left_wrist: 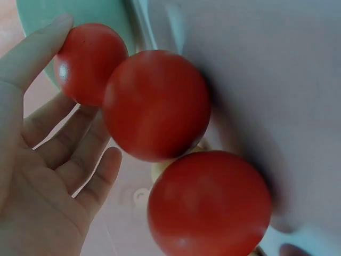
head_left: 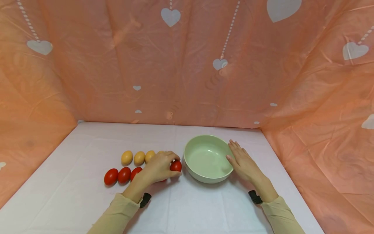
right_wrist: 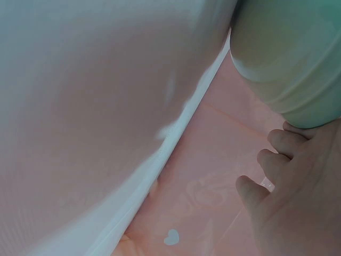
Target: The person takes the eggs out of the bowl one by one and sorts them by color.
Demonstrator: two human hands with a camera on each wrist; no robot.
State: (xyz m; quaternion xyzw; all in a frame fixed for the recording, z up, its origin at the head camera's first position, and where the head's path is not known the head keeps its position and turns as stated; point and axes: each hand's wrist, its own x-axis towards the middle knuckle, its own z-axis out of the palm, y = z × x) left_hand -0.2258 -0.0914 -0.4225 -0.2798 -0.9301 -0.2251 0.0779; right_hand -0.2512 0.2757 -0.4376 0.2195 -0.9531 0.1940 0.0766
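My left hand [head_left: 160, 167] pinches a smooth red egg-shaped object [head_left: 176, 166] between thumb and fingers, just left of a light green bowl [head_left: 208, 178]. In the left wrist view, that red object [left_wrist: 90, 64] is at the fingertips, with two more red ones [left_wrist: 157, 105] close beside it. My right hand [head_left: 245, 164] rests against the bowl's right side, its fingers straight along the rim. The right wrist view shows those fingers [right_wrist: 282, 152] at the bowl's outer wall [right_wrist: 293, 64]. No contents show inside the bowl.
Several red egg-shaped objects [head_left: 111, 177] lie in a row left of the bowl, some hidden behind my left hand. Behind them runs a row of yellow ones [head_left: 127, 157]. A white cloth [head_left: 187, 208] covers the table, with orange heart-patterned sheeting [head_left: 181, 97] around it.
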